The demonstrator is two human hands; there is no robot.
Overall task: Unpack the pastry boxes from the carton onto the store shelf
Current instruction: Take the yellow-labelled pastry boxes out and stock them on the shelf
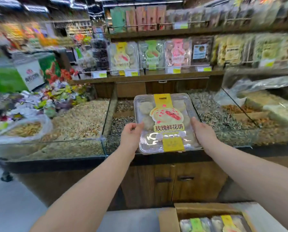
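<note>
Above the bulk bins, in the head view, the pastry box was held in the air. It was a clear plastic tray with a yellow label band down its middle and round pale pastries showing through the lid. It lay nearly flat, top face turned to the camera, its near end over the dark front edge of the tabletop. The left grip pinched the box's left edge, thumb on the lid and fingers curled at the rim. The right grip clasped the right edge, thumb laid along the top, its other fingers hidden beneath the box. Both bare forearms reached forward from the bottom corners. Beyond the box stood the shelf, a wooden board with a rail and price tags. On it a yellow-labelled box, a green-labelled box and a pink-labelled box stood upright side by side, faces outward, all blurred. At the bottom right the carton sat open, with packed boxes standing on edge inside, green and yellow bands showing. Striped seeds filled the bins under the held box; to the left lay a bin of pale nuts, then a heap of wrapped sweets. Below the tabletop were wooden cabinet doors.
</note>
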